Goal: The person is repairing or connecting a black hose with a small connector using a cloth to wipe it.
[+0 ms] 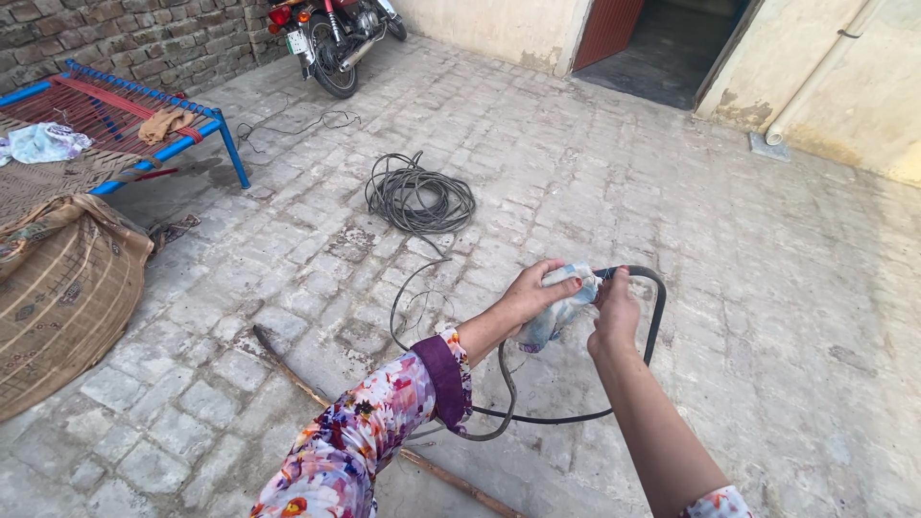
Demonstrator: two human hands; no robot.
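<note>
My left hand [530,296] is closed on a pale bluish-white cloth [556,312] wrapped around a black cable [656,317]. Close beside it, my right hand [615,309] pinches the same cable just past the cloth. The cable loops out to the right, curves back under my arms and runs down toward my left sleeve. A coil of grey-black cable [419,197] lies on the brick paving farther ahead, with a thin strand trailing toward my hands.
A thin wooden stick [297,379] lies on the paving below my left arm. A blue-framed woven cot [115,120] with cloths stands at the left, a brown patterned blanket [62,288] beside it. A motorcycle [331,34] is parked at the back, an open doorway [662,48] to its right.
</note>
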